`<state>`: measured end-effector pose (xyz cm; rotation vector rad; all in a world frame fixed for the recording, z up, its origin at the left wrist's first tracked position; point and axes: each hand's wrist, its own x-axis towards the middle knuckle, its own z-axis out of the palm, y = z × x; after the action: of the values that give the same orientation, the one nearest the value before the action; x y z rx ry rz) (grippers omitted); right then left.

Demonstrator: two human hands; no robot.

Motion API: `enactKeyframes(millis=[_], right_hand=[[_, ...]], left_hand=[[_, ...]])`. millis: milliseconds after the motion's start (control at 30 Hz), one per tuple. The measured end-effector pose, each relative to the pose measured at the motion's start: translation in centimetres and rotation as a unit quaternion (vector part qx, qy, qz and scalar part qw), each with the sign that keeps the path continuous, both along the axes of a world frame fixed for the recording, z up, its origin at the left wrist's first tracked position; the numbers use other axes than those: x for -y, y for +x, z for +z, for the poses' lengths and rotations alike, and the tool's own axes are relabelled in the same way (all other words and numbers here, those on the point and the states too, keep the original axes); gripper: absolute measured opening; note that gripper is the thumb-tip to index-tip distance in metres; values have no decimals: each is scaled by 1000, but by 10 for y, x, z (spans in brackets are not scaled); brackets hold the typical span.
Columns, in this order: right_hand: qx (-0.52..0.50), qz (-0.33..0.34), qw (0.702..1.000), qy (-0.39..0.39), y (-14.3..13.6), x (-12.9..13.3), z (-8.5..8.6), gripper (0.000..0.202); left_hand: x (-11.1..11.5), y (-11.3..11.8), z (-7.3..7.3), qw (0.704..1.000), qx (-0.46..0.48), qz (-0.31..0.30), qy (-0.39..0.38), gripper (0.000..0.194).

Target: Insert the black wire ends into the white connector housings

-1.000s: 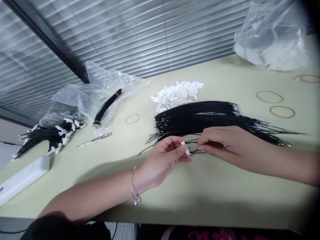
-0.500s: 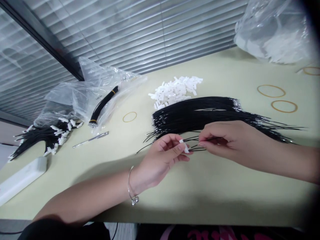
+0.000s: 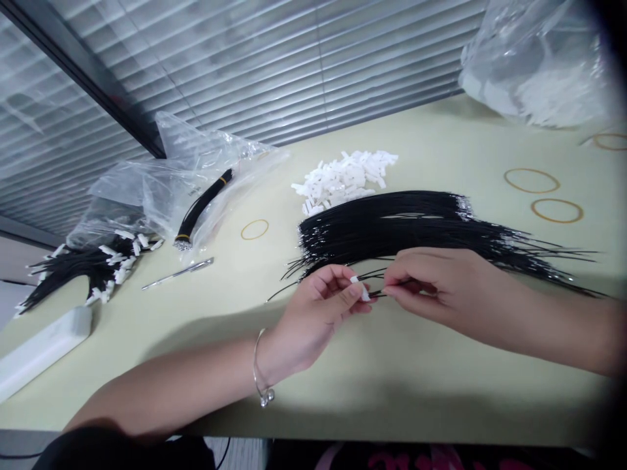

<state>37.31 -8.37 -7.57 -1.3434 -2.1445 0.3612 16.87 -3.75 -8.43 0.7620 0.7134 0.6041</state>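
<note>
Between the thumb and fingers of my left hand [image 3: 323, 300] is a small white connector housing [image 3: 360, 288], its long side facing my right hand. Thin black wires [image 3: 373, 276] run from the housing toward the right. My right hand [image 3: 431, 281] is closed in a pinch on a black wire close to the housing; the wire's tip is too small to make out. Just behind both hands lies a wide bundle of loose black wires [image 3: 392, 225] with shiny metal ends. A heap of white connector housings [image 3: 345, 177] sits behind that bundle.
Wires with white housings [image 3: 98, 264] lie at the left, near a white block [image 3: 46, 352] and a metal pen-like tool [image 3: 177, 273]. A banded wire bundle [image 3: 203, 205] rests on a plastic bag [image 3: 142, 186]. Rubber bands [image 3: 557, 210] and a clear bag [image 3: 553, 72] are at the right.
My right hand has moved slightly left and down, closer to the white housing. My left hand stays nearly in place, still holding the housing.
</note>
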Motion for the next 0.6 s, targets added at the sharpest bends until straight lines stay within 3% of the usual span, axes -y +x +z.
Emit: enactKeyframes(millis=[400, 467, 500, 567, 600], right_hand=[[13, 15, 1000, 23, -4, 1, -5, 17], [4, 14, 999, 51, 2, 1, 2, 11], [3, 30, 998, 47, 5, 1, 7, 21], [15, 100, 994, -37, 10, 3, 20, 37], [28, 142, 984, -104, 12, 4, 26, 35]], left_hand=[[3, 0, -2, 997, -38, -15, 62, 17], [3, -4, 5, 985, -50, -34, 164, 12], [3, -7, 12, 967, -58, -51, 245, 9], [2, -16, 28, 894, -72, -89, 434, 7], [1, -21, 37, 850, -70, -112, 509, 10]])
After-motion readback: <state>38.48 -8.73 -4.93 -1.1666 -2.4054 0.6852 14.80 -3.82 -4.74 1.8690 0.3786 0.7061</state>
